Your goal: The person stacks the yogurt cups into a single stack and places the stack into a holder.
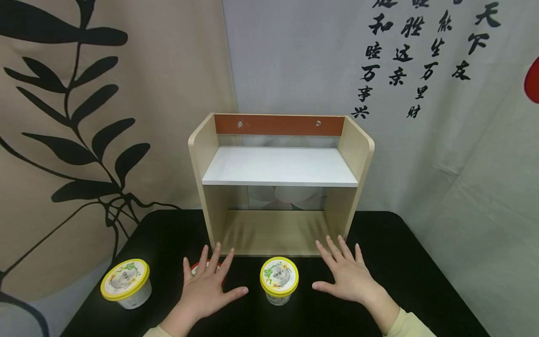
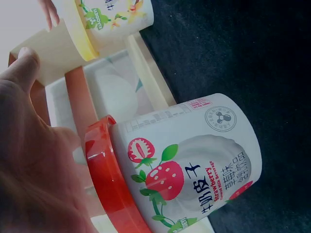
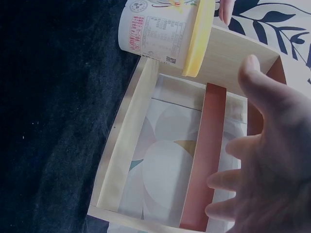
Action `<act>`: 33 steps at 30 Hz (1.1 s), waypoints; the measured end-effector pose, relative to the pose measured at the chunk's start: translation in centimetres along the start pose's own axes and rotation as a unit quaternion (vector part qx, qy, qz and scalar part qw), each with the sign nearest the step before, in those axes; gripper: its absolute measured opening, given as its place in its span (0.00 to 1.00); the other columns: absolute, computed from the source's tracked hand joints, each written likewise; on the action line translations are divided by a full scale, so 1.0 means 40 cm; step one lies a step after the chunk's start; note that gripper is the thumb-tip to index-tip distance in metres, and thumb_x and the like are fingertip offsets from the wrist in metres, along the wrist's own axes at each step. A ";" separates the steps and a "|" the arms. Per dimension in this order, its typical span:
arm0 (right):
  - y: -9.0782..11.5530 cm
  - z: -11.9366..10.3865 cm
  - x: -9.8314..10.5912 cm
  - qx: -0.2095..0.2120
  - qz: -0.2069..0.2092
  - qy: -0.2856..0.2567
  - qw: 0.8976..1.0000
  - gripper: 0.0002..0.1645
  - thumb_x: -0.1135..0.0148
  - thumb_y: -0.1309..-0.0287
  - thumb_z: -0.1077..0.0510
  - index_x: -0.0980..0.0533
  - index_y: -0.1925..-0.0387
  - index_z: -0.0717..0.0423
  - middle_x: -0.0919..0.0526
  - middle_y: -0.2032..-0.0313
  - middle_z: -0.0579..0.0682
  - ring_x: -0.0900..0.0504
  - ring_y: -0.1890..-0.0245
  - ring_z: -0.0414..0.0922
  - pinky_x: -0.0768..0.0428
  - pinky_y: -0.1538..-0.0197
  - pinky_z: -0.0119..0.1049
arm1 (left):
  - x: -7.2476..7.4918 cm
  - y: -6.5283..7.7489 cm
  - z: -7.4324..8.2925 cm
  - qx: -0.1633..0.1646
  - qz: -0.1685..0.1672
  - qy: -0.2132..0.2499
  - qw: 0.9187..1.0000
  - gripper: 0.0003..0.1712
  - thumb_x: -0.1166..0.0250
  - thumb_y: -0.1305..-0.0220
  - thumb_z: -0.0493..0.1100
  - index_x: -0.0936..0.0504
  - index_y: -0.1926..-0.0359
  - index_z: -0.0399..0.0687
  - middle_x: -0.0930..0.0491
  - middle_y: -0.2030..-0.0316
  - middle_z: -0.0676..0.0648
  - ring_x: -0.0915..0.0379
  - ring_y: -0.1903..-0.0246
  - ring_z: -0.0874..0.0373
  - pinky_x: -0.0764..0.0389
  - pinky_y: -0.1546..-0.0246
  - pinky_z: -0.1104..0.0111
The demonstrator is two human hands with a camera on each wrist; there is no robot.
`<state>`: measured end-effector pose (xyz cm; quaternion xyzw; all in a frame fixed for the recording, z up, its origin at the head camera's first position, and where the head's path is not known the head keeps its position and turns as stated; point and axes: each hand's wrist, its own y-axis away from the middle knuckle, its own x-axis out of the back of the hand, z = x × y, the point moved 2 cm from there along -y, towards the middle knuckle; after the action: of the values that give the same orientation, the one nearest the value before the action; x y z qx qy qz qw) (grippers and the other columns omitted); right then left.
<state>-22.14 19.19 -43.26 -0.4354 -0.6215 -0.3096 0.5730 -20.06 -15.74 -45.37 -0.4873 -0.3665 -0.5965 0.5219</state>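
Observation:
My left hand [image 1: 206, 288] hovers with spread fingers over a strawberry tub [image 2: 194, 165], whose red lid is mostly hidden by the hand in the head view. White sides with strawberry prints show in the left wrist view. To the right of that hand stands a yellow-lidded tub [image 1: 279, 278], upright on the black table, between both hands. My right hand [image 1: 351, 278] is held palm down with fingers apart, in front of the shelf's right side, and holds nothing. Another yellow-lidded tub [image 1: 126, 283] stands at the far left, beyond the left hand's reach of fingers.
A small wooden shelf unit [image 1: 280, 166] stands at the back of the black table [image 1: 391, 248], with a white middle board, a pale bottom board [image 1: 275, 229] and a brown top rail [image 1: 278, 125]. Behind it hangs a curtain [image 1: 286, 56] with leaf prints and writing.

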 end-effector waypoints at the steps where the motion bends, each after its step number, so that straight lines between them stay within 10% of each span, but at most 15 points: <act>1: 0.000 -0.001 0.001 -0.001 -0.001 0.001 1.000 0.60 0.45 0.47 0.21 0.45 0.23 0.50 0.47 0.25 0.62 0.54 0.27 0.67 0.59 0.35 0.76 | 0.000 0.000 0.000 0.000 0.000 0.001 1.000 0.62 0.56 0.52 0.89 0.42 0.24 0.59 0.55 0.23 0.39 0.71 0.26 0.33 0.89 0.42 0.35; 33: -0.001 -0.012 -0.051 0.054 0.053 -0.055 0.996 0.64 0.29 0.57 0.28 0.42 0.25 0.52 0.37 0.29 0.62 0.43 0.30 0.67 0.51 0.37 0.77 | -0.009 -0.002 -0.005 -0.045 0.075 0.018 0.996 0.63 0.48 0.57 0.89 0.30 0.30 0.53 0.36 0.30 0.36 0.47 0.30 0.32 0.60 0.38 0.27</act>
<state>-22.04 18.35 -45.20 -0.4528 -0.6439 -0.2201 0.5762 -20.18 -15.81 -45.78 -0.5256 -0.2926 -0.5801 0.5491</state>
